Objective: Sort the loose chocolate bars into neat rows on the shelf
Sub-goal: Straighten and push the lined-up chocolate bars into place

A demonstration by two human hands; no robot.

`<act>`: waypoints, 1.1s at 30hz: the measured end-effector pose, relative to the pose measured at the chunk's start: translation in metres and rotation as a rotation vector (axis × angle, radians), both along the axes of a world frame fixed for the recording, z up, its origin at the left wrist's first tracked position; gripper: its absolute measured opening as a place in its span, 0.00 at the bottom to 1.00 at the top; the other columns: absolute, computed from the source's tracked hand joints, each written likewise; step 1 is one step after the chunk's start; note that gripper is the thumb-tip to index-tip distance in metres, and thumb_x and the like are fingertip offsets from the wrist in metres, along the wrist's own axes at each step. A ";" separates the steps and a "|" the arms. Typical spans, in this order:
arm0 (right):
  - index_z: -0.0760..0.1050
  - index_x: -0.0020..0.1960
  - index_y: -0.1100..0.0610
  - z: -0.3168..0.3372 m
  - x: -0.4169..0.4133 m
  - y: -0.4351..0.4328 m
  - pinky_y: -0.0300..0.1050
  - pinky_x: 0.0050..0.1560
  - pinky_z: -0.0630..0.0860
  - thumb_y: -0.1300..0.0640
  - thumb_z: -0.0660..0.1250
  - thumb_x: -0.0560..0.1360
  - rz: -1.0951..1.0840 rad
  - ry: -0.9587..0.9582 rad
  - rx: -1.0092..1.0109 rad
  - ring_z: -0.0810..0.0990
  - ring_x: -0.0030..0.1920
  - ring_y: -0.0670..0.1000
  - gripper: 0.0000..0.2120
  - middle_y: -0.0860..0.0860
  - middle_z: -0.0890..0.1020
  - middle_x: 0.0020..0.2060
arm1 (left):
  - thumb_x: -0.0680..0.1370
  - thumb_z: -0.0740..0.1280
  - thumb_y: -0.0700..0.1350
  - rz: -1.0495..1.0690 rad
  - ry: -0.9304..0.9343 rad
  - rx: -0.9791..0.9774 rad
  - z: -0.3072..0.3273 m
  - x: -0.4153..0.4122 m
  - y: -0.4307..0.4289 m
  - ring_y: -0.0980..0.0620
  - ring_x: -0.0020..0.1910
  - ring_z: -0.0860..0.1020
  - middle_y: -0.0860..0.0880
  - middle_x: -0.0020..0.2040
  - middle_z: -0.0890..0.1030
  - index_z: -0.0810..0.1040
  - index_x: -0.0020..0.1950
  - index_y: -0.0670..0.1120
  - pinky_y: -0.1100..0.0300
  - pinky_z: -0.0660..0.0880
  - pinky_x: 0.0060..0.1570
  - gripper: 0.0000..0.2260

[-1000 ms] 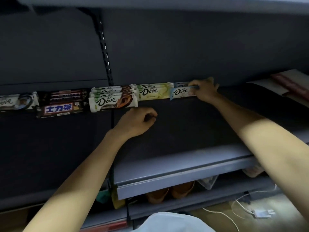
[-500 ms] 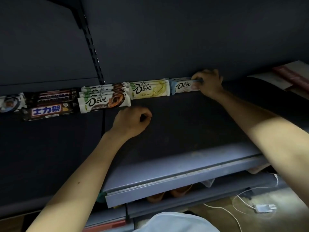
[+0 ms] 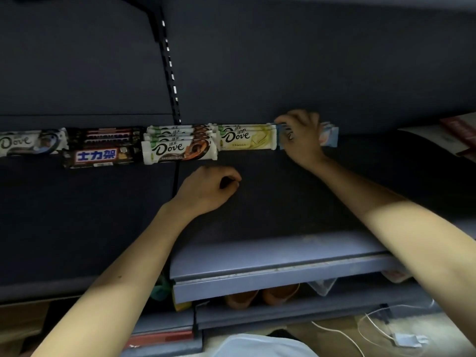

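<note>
Chocolate bars line the back of the shelf [image 3: 257, 207], each with its long axis running from 9 o'clock to 3 o'clock and its printed face turned toward me. My right grip [image 3: 300, 140] lies over the blue Dove bars [image 3: 329, 136] at the 3 o'clock end of the row. Its fingers are curled round their far edge and left end, so only the right ends of the wrappers show. Touching them on the 9 o'clock side is the yellow Dove stack [image 3: 247, 137], lettering reading left to right. Next come the brown Dove stack [image 3: 180, 148], fanned slightly toward 6 o'clock, then the dark bars with blue labels [image 3: 100, 155], then a white Dove bar [image 3: 28, 143] at the far 9 o'clock edge. My left grip [image 3: 206, 191] rests on the bare shelf at 6 o'clock from the brown stack, apart from it, fingers loosely curled and holding nothing. A white cable [image 3: 409, 340] lies on the floor at 5 o'clock.
</note>
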State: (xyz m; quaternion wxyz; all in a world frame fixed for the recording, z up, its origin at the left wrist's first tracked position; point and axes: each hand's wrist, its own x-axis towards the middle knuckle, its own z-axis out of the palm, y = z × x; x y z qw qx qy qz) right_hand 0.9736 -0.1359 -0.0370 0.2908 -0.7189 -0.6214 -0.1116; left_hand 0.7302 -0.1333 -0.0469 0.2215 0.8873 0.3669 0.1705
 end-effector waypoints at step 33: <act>0.73 0.61 0.48 -0.017 -0.648 0.101 0.51 0.60 0.61 0.46 0.62 0.76 0.723 0.163 -0.415 0.68 0.63 0.54 0.14 0.48 0.74 0.59 | 0.77 0.62 0.45 0.688 0.022 0.085 0.009 -0.556 0.028 0.52 0.51 0.78 0.54 0.52 0.81 0.79 0.52 0.52 0.56 0.74 0.51 0.08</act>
